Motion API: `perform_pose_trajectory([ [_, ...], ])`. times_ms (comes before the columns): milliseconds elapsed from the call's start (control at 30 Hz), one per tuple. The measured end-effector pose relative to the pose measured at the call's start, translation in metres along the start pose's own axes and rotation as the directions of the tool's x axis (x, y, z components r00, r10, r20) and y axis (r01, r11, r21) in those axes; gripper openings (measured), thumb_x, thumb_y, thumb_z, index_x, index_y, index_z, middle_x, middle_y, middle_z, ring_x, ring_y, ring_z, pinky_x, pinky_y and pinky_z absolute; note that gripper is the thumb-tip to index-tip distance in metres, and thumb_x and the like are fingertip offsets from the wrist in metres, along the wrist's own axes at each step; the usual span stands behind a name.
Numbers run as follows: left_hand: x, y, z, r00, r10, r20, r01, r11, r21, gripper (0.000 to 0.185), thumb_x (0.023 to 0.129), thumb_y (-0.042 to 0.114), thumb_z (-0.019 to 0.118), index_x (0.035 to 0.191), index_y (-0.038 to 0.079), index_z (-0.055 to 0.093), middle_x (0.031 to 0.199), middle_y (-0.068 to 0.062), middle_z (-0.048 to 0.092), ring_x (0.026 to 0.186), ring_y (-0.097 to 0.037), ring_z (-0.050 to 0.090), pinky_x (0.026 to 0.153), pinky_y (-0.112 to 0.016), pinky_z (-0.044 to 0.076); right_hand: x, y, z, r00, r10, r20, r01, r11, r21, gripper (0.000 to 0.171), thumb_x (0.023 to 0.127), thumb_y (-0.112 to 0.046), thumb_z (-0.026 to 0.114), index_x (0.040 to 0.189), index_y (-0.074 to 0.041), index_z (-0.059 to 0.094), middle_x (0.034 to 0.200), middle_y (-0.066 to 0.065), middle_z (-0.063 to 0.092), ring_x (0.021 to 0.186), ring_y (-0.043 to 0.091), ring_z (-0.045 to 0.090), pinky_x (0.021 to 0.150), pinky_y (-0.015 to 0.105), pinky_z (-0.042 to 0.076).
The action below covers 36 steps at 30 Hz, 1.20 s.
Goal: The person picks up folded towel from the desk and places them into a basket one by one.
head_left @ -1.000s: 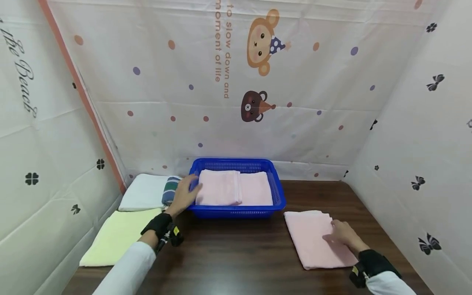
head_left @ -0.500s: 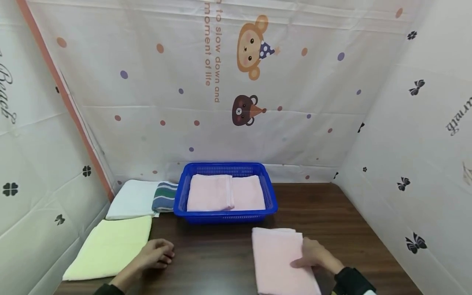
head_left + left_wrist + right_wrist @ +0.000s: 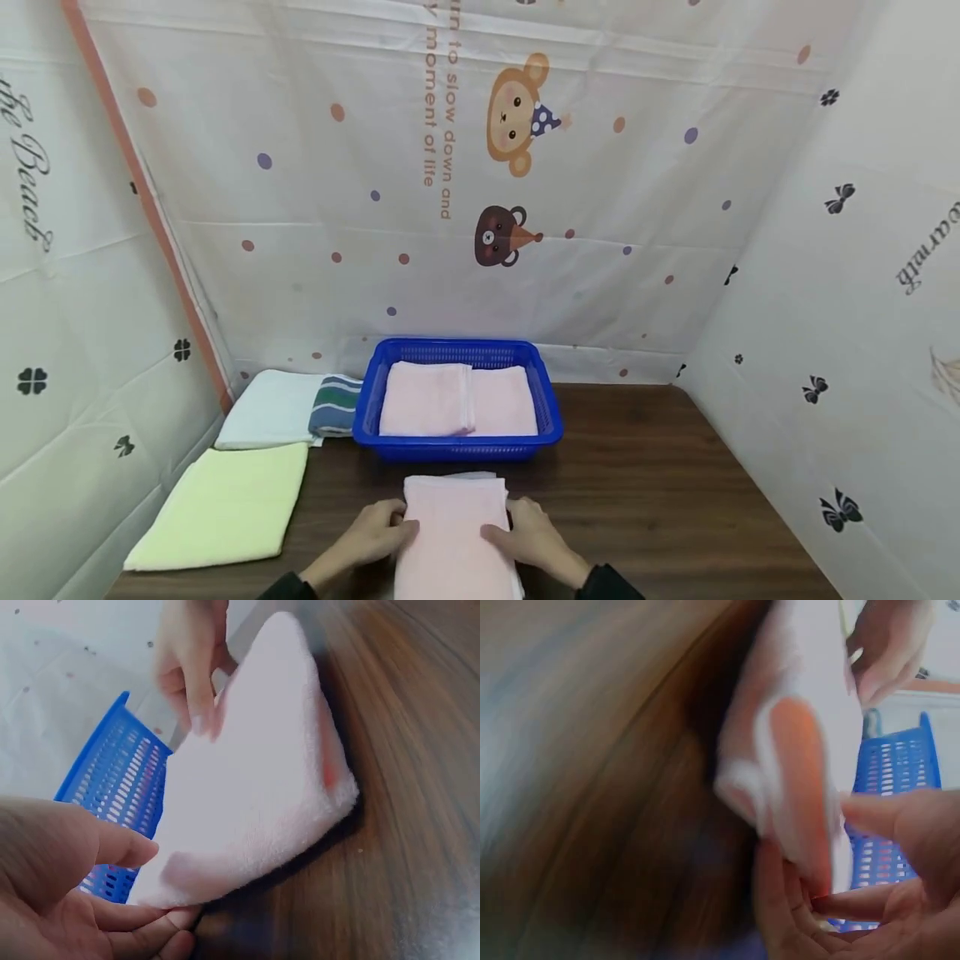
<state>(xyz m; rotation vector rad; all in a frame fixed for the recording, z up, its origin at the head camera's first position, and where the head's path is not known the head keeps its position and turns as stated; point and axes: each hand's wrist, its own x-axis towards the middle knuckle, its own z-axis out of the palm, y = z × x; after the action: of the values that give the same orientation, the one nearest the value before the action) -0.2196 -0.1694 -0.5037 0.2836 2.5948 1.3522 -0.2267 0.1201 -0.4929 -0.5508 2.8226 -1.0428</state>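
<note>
A folded pink towel (image 3: 456, 533) lies at the front of the table, between both hands. My left hand (image 3: 377, 531) pinches its left edge, thumb on top and fingers at the side and underneath. On the opposite edge, my right hand (image 3: 534, 537) grips the towel in the same way. The right wrist view, partly blurred, shows the layered folds of the towel (image 3: 799, 772) between that thumb and fingers. Behind the towel stands a blue basket (image 3: 457, 450) holding two more folded pink towels (image 3: 426, 400).
On the left lies a folded yellow towel (image 3: 221, 507). Behind it are a folded white towel (image 3: 268, 408) and a blue and green striped towel (image 3: 335, 406), which is beside the basket. Patterned cloth walls (image 3: 600, 317) enclose the dark wooden table (image 3: 645, 492).
My right hand has brought the pink towel leftward from the table's right side to the front middle. My left hand has left the basket's left side and taken hold of the towel's left edge.
</note>
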Motion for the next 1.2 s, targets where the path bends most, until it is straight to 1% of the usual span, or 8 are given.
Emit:
perform_pose_trajectory([
  [200,0.003,0.006,0.004,0.976,-0.202,-0.076,0.192,0.974,-0.120,0.023,0.092,0.008,0.065,0.106,-0.010,0.067,0.081,-0.005,0.069,0.069,-0.016,0.067,0.060,-0.032,0.060,0.006,-0.003,0.006,0.996,0.080,-0.032,-0.075,0.988,0.133,0.024,0.078,-0.019,0.085,0.088,-0.003,0.071,0.065,-0.005,0.058,0.059,0.004,0.044,0.052,0.021,0.037],
  [300,0.003,0.006,0.003,0.959,-0.275,-0.062,0.262,0.951,-0.168,0.026,0.093,0.010,0.065,0.107,-0.012,0.066,0.084,-0.008,0.071,0.072,-0.018,0.071,0.064,-0.035,0.063,0.007,-0.002,0.009,0.990,0.141,-0.023,-0.135,0.972,0.191,0.025,0.075,-0.018,0.087,0.081,-0.003,0.069,0.057,-0.009,0.044,0.054,0.005,0.038,0.049,0.020,0.031],
  [467,0.000,0.002,0.003,0.958,-0.284,-0.036,0.271,0.941,-0.202,0.032,0.089,0.014,0.072,0.106,-0.011,0.063,0.082,-0.008,0.068,0.072,-0.014,0.068,0.067,-0.036,0.064,0.012,-0.003,0.012,0.979,0.198,0.055,-0.206,0.949,0.237,0.024,0.075,-0.019,0.084,0.069,-0.005,0.065,0.057,-0.010,0.041,0.056,0.008,0.041,0.052,0.022,0.032],
  [600,-0.001,-0.001,0.003,0.965,-0.260,-0.024,0.249,0.944,-0.216,0.031,0.086,0.011,0.074,0.104,-0.010,0.062,0.080,-0.007,0.067,0.073,-0.014,0.067,0.068,-0.036,0.064,0.017,-0.004,0.004,0.958,0.231,0.171,-0.269,0.931,0.248,0.026,0.083,-0.024,0.080,0.080,-0.003,0.064,0.066,-0.004,0.050,0.061,0.010,0.050,0.052,0.024,0.044],
  [700,0.000,0.000,0.002,0.968,-0.250,-0.019,0.241,0.947,-0.212,0.026,0.087,0.009,0.073,0.103,-0.008,0.061,0.080,-0.006,0.066,0.073,-0.013,0.067,0.067,-0.035,0.064,0.020,-0.002,-0.007,0.916,0.290,0.279,-0.371,0.875,0.309,0.032,0.092,-0.028,0.074,0.098,0.001,0.064,0.080,0.005,0.062,0.070,0.013,0.062,0.058,0.032,0.060],
  [833,0.002,0.002,0.003,0.961,-0.275,-0.020,0.265,0.940,-0.216,0.028,0.089,0.008,0.072,0.107,-0.010,0.062,0.083,-0.008,0.067,0.075,-0.014,0.067,0.068,-0.036,0.064,0.019,0.008,-0.018,0.851,0.357,0.385,-0.498,0.779,0.380,0.042,0.097,-0.034,0.069,0.114,0.004,0.067,0.094,0.009,0.071,0.076,0.015,0.071,0.067,0.036,0.064],
  [1033,0.005,0.006,0.006,0.939,-0.345,-0.001,0.330,0.897,-0.294,0.044,0.092,0.012,0.068,0.124,-0.017,0.058,0.099,-0.015,0.071,0.086,-0.019,0.070,0.076,-0.040,0.064,0.012,0.021,-0.020,0.830,0.287,0.477,-0.507,0.744,0.435,0.037,0.096,-0.036,0.071,0.103,0.000,0.075,0.081,0.005,0.076,0.066,0.011,0.073,0.064,0.029,0.063],
  [1200,0.005,0.007,0.000,0.887,-0.451,0.094,0.451,0.805,-0.385,0.053,0.091,0.015,0.067,0.131,-0.017,0.052,0.108,-0.019,0.068,0.092,-0.021,0.068,0.081,-0.040,0.063,0.009,0.016,-0.015,0.844,0.160,0.512,-0.441,0.750,0.493,0.034,0.103,-0.032,0.061,0.107,0.001,0.069,0.085,0.009,0.076,0.069,0.014,0.074,0.063,0.030,0.063],
])
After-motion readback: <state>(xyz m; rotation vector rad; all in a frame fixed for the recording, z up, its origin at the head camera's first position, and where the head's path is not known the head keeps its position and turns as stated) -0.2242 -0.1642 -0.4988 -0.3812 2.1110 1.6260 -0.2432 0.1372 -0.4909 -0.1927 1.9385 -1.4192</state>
